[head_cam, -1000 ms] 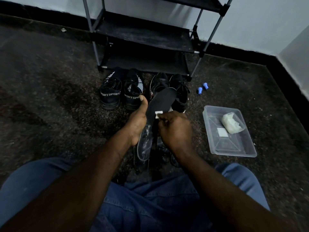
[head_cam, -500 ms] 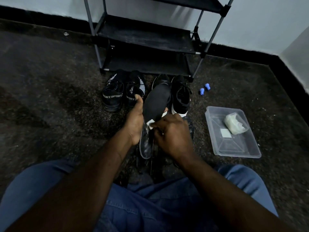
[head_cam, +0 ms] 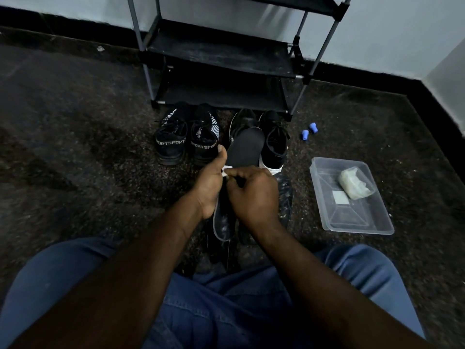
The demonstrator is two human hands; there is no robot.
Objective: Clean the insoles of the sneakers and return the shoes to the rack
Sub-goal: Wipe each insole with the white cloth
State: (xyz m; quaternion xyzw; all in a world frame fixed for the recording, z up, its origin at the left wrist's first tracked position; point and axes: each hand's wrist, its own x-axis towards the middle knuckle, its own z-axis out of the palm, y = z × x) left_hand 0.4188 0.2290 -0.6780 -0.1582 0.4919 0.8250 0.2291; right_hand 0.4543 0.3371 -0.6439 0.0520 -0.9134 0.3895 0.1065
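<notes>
Floor (head_cam: 75, 147): dark, speckled, meeting a pale wall with a black skirting. Shoe rack (head_cam: 219, 56): black shelves on grey poles, standing against the wall; no shoes on the shelves in view. The person is seated facing it, legs in blue jeans (head_cam: 226, 311) filling the bottom of the view. Clear plastic container (head_cam: 352, 215): on the floor to the right, well apart from the shoes. One pair of black sneakers lettered SPORT (head_cam: 173, 144) stands on the floor just in front of the rack, left of centre. A second black pair with white soles (head_cam: 273, 144) stands beside it to the right, its left shoe partly hidden. Left hand (head_cam: 210, 185): wrapped round the middle of a black insole (head_cam: 245, 147), thumb lying up its left edge; the insole is held upright and tilted, in front of the second pair. Right hand (head_cam: 254, 195): fingers curled, pinching a small white wipe (head_cam: 226, 171) against the insole's face just beside the left thumb. Inside the container: a crumpled white bag (head_cam: 354, 183) and a flat white square pad (head_cam: 340, 196). Two small blue items (head_cam: 305, 134) lie near the rack's right foot; what they are cannot be told.
</notes>
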